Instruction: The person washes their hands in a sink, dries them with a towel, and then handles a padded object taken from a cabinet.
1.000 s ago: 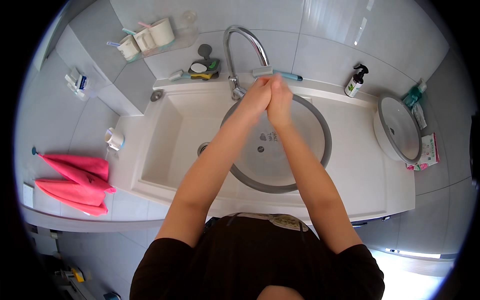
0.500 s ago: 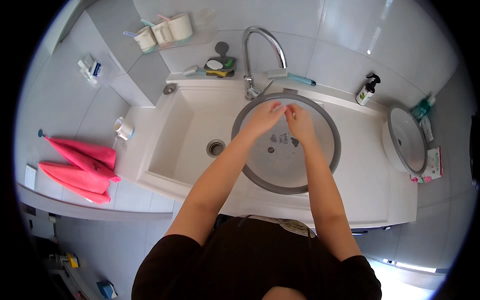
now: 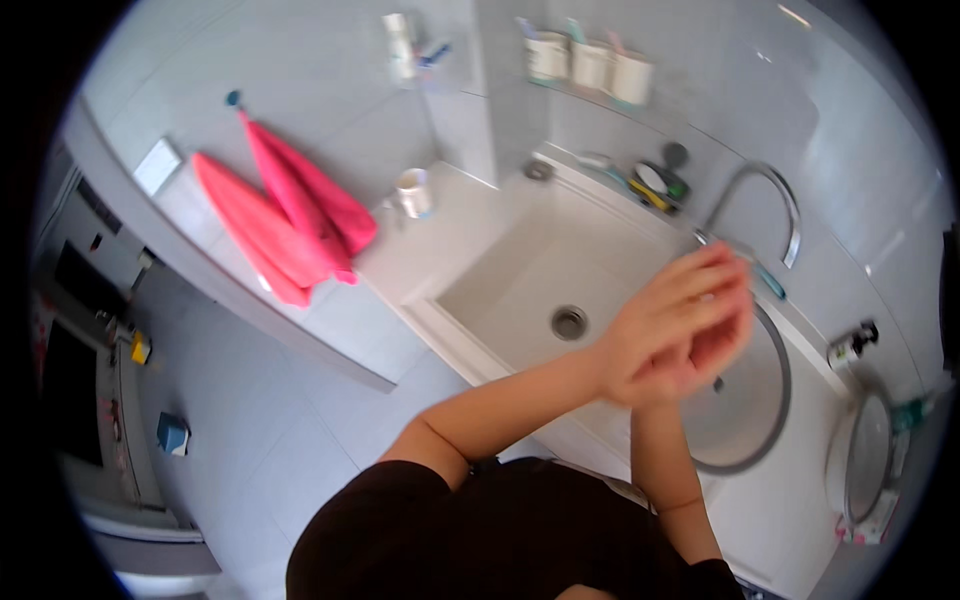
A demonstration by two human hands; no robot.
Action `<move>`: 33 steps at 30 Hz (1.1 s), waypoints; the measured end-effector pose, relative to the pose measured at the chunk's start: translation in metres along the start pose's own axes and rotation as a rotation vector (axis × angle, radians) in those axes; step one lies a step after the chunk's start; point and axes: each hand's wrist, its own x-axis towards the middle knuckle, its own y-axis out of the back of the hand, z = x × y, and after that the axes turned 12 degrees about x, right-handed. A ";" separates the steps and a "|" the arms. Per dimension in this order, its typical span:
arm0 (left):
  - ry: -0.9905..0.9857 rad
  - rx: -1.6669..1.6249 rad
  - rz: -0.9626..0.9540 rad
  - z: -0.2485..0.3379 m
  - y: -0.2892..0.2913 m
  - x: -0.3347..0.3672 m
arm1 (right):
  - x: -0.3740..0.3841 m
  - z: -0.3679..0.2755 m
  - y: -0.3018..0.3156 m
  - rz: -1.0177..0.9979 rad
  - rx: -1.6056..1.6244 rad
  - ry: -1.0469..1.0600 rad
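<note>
My left hand is raised in front of the basin, its fingers stretched and slightly curved, with nothing seen in them. My right hand is pressed up close against it; overlap and motion blur hide its fingers. Behind both hands, a round grey-rimmed basin rests over the right part of the white sink counter, partly covered by them. The curved chrome faucet rises just beyond the hands. To their left is the sink bowl with its round metal drain.
Pink towels hang on the left wall, near a white cup on the counter. Toothbrush cups stand on a wall shelf. A soap holder, a spray bottle and a second basin line the counter's back and right.
The view has swung left, so the sink and towels sit further right in it. Both hands have lifted from over the basin, closer to me, and are now pressed together.
</note>
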 end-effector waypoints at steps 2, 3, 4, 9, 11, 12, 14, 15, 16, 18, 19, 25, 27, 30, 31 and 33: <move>0.360 0.091 -0.098 -0.062 0.013 -0.074 | -0.034 0.081 0.009 -0.042 -0.066 -0.357; 0.607 0.340 -0.463 -0.093 0.041 -0.119 | -0.064 0.122 0.052 -0.574 -0.706 -0.567; 0.842 0.570 -0.831 -0.117 0.065 -0.154 | -0.090 0.153 0.101 -1.112 -1.370 -0.722; 0.801 1.656 0.392 -0.103 0.290 -0.207 | -0.170 0.182 0.047 -0.680 -1.046 -0.986; 0.940 1.667 0.611 -0.099 0.355 -0.203 | -0.169 0.201 -0.017 -0.775 -0.910 -0.987; 0.913 1.681 0.602 -0.097 0.375 -0.212 | -0.175 0.205 -0.049 -0.720 -0.797 -0.987; 0.884 1.704 0.595 -0.095 0.414 -0.229 | -0.185 0.215 -0.120 -0.786 -0.583 -0.926; 1.044 1.454 0.528 -0.094 0.430 -0.244 | -0.188 0.214 -0.155 -0.829 -0.507 -0.930; 1.182 1.190 0.454 -0.091 0.441 -0.255 | -0.191 0.210 -0.187 -0.866 -0.434 -0.936; 1.061 1.085 0.385 -0.078 0.449 -0.257 | -0.193 0.204 -0.236 -0.852 -0.340 -0.961; 0.940 0.982 0.319 -0.068 0.447 -0.250 | -0.194 0.199 -0.259 -0.818 -0.276 -0.789; 0.613 0.520 0.168 -0.005 0.468 -0.217 | -0.188 0.161 -0.364 -0.883 0.143 -0.740; 0.660 -0.152 0.947 -0.003 0.449 -0.215 | -0.176 0.150 -0.381 -1.013 0.279 -0.846; 0.930 -0.398 0.775 -0.036 0.459 -0.348 | -0.187 0.132 -0.429 -0.987 0.688 -1.068; 1.027 -0.286 0.782 -0.040 0.455 -0.346 | -0.198 0.140 -0.436 -0.899 0.812 -1.254; 0.990 -0.380 0.810 -0.025 0.447 -0.323 | -0.221 0.151 -0.442 -0.415 1.180 -1.608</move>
